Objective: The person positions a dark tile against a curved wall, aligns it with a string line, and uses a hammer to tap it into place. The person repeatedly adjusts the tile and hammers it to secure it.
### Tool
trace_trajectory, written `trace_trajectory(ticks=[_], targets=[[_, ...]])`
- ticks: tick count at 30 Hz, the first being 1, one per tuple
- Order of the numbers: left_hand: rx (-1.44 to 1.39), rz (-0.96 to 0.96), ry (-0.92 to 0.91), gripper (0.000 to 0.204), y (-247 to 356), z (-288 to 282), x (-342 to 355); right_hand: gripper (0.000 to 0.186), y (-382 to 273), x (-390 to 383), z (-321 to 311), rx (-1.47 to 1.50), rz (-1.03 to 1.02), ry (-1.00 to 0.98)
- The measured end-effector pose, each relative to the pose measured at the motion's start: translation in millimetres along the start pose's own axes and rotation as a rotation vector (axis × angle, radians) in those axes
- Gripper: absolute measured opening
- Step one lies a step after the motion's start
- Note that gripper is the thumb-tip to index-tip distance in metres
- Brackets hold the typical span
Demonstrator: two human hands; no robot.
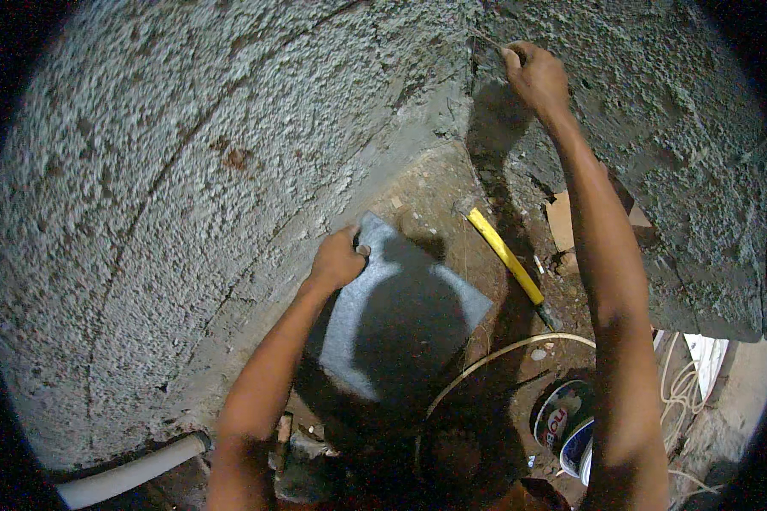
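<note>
My left hand [341, 259] is closed at the upper left edge of a flat grey square tile [339, 328], which is tilted and partly in shadow. Bare floor and the rough wall lie beyond the tile. Up near the corner where the two walls meet, my right hand [539, 77] pinches a thin string [486, 37] between thumb and fingers. The string runs toward the corner. Between my arms, a tool with a yellow handle [507, 257] and a dark end lies on the floor; its far end is hard to make out.
Rough grey walls [187, 187] rise on the left and right. A pale hose [507, 347] curves behind the tile. Two buckets [561, 409] stand beside my right forearm. A white pipe [136, 473] lies at lower left, cardboard [560, 223] by the right wall, coiled cable [682, 387] farther right.
</note>
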State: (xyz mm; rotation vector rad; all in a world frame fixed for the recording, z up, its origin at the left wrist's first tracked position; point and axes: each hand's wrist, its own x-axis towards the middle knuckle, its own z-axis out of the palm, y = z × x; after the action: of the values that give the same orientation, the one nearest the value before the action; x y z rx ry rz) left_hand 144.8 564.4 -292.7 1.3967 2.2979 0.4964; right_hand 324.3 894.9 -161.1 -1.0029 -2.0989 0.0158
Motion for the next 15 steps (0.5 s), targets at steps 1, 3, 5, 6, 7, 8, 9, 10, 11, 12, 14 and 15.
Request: trace_trajectory(ticks=[1,3,5,6,7,8,9,10,11,12,14,15], targets=[[-0.009,0.074,-0.005,0.037,2,-8,0,0.031,-2,0,0,-0.005,-0.003,-0.024],[-0.039,0.127,-0.066,0.033,31,-39,1,0.031,0,4,-3,-0.010,-0.012,-0.065],[-0.051,0.211,-0.073,0.030,61,-70,4,0.031,6,2,-10,0.004,-0.020,-0.118],[-0.041,0.261,-0.093,0.030,74,-83,7,0.032,11,-1,-17,0.014,-0.002,-0.119],[-0.029,0.296,-0.109,0.031,84,-98,8,0.032,12,-2,-21,0.037,0.010,-0.124],[-0.008,0.331,-0.115,0.032,89,-112,6,0.032,11,1,-24,0.069,0.020,-0.118],[0.053,0.334,-0.083,0.032,86,-123,2,0.035,13,3,-21,-0.052,0.030,-0.172],[0.108,0.339,-0.043,0.033,81,-132,-2,0.031,-6,3,-30,0.003,0.066,-0.209],[0.164,0.348,-0.006,0.033,77,-140,-7,0.028,-25,0,-41,0.055,0.104,-0.247],[0.145,0.250,-0.096,0.034,77,-147,-8,0.026,-37,-1,-53,0.088,0.147,-0.276],[0.117,0.080,-0.239,0.034,85,-164,1,0.032,-7,2,-34,0.039,0.127,-0.281],[0.131,0.113,-0.210,0.033,86,-167,6,0.036,4,8,-24,0.012,0.110,-0.266]])
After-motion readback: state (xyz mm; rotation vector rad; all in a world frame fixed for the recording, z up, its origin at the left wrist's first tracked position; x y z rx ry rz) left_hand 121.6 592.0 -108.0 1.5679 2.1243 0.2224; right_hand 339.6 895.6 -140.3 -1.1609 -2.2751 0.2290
